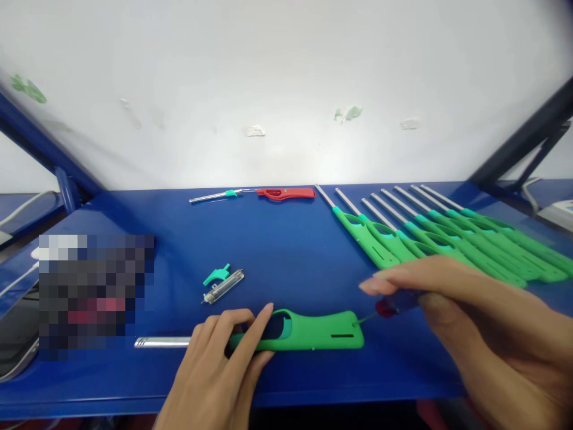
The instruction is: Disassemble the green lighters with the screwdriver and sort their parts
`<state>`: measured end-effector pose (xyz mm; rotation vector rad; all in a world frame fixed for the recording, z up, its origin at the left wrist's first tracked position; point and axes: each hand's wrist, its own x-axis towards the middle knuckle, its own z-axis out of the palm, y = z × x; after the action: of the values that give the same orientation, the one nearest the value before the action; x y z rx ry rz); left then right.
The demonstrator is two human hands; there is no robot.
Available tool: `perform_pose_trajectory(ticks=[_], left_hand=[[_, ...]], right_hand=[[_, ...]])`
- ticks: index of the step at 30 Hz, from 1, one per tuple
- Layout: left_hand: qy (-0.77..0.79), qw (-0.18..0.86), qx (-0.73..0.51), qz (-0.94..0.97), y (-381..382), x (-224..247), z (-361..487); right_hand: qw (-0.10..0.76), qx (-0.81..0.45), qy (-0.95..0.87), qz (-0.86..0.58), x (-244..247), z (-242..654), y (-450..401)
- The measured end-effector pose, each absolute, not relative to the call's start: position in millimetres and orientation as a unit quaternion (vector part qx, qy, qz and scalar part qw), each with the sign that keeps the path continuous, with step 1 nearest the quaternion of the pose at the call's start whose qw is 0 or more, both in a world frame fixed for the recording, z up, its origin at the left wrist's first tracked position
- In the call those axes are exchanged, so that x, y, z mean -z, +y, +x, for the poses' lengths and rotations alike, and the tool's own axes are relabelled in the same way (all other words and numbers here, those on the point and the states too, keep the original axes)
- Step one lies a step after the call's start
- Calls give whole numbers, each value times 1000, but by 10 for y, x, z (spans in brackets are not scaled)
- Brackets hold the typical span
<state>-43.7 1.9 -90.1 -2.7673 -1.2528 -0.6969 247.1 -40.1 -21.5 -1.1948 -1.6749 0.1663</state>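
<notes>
Green lighter point(313, 331) lies near the front of the table point(179, 245), gripped by my left hand point(224, 358); my right hand point(496, 334) pinches a screwdriver point(387, 307); its thin tip could slip if I press aslant.

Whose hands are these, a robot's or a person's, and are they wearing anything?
A person's: the left hand and right hand are bare, with no gloves, rings or cables visible. No sleeve shows; the picture's edge cuts off the arms.
</notes>
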Motion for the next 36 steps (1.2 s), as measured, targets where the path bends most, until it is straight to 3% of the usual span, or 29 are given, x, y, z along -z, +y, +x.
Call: perform_pose_trajectory(ticks=[18,31,36], left_hand=[[-385,40,236,-891,24,896,-434],[-377,39,230,-896,47,919,-459],[-373,37,239,-896,55,938,-453]], right_hand=[[589,-80,-645,-481,270,2420,-299],[591,-95,-683,-418,308,2470,-308],[592,-100,-646,-472,298,2421,-302]])
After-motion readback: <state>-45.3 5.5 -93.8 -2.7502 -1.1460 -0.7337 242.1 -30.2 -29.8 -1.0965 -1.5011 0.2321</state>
